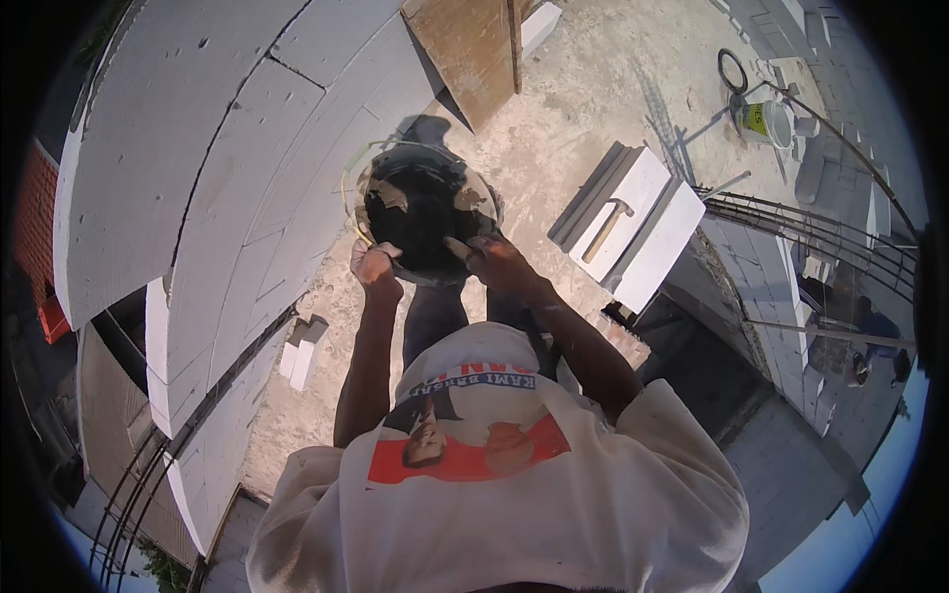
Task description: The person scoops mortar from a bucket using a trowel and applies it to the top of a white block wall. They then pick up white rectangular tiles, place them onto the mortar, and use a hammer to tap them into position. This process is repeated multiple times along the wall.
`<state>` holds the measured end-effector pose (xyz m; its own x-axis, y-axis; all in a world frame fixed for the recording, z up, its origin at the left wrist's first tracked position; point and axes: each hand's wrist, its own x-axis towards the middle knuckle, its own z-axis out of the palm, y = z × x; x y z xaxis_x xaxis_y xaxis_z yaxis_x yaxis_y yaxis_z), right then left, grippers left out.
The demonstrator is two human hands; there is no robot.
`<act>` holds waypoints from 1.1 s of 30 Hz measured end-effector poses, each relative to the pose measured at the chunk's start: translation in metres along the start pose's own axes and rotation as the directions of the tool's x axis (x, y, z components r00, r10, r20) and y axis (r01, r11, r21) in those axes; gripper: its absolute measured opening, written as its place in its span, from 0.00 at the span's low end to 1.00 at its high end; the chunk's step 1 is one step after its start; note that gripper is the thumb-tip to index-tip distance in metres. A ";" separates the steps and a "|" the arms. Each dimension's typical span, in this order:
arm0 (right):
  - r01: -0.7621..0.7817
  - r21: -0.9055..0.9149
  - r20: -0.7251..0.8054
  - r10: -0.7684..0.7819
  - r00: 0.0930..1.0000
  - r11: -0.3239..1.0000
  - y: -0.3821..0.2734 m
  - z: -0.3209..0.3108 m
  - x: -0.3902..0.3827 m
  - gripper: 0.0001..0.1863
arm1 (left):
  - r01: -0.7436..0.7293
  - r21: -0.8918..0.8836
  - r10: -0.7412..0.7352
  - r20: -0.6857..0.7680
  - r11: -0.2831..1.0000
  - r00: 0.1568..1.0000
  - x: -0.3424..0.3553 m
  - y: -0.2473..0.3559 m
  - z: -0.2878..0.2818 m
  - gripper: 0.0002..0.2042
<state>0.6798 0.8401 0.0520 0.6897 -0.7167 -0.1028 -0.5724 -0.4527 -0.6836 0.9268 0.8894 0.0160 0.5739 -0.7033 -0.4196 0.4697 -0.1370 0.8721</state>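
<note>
A round dark bucket (423, 265) with pale, dusty patches on it is in front of me, just beyond my legs. My left hand (376, 265) is closed on the near-left side of its rim, where a thin yellow handle (347, 203) curves outward. On the near-right side, my right hand (491, 259) grips the rim, its thumb reaching over the inner edge. Deep shadow hides what the bucket holds, if anything. To the right, a hammer (606, 232) with a light handle lies on stacked white blocks (647, 212).
A white block wall (267, 168) rises along my left. Ahead leans a brown board (465, 54). Far right are a green-and-white bucket (768, 124), a black ring (733, 71) and long steel bars (820, 237). Small block pieces (303, 354) lie left of my legs; another person (875, 331) is far right.
</note>
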 end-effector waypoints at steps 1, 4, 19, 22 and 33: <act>-0.191 0.081 -0.040 0.195 0.980 0.978 0.001 0.005 -0.019 0.18 | -0.014 0.046 0.011 0.064 0.999 0.998 -0.001 -0.009 -0.007 0.05; -0.598 0.225 -0.006 0.615 0.788 0.769 0.017 0.027 -0.079 0.22 | 0.049 0.487 -0.063 0.012 0.872 0.998 0.001 -0.026 0.012 0.11; -0.897 0.438 0.258 0.964 0.059 -0.063 0.245 0.173 -0.383 0.24 | 0.480 0.608 -0.467 -0.195 0.633 0.863 0.053 -0.296 0.092 0.16; -0.861 0.507 0.122 0.992 0.038 -0.030 0.328 0.172 -0.433 0.25 | 0.523 0.533 -0.541 -0.139 0.665 0.829 0.076 -0.373 0.085 0.17; -0.873 0.444 -0.170 0.938 -0.302 -0.201 0.540 0.120 -0.555 0.45 | 0.593 0.690 -0.611 -0.271 0.416 0.744 0.132 -0.505 0.049 0.08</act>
<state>0.0409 1.0570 -0.3467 -0.8206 -0.2980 -0.4876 -0.2905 0.9523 -0.0933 0.7322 0.8315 -0.4675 0.3222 -0.2504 -0.9129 0.0722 -0.9551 0.2875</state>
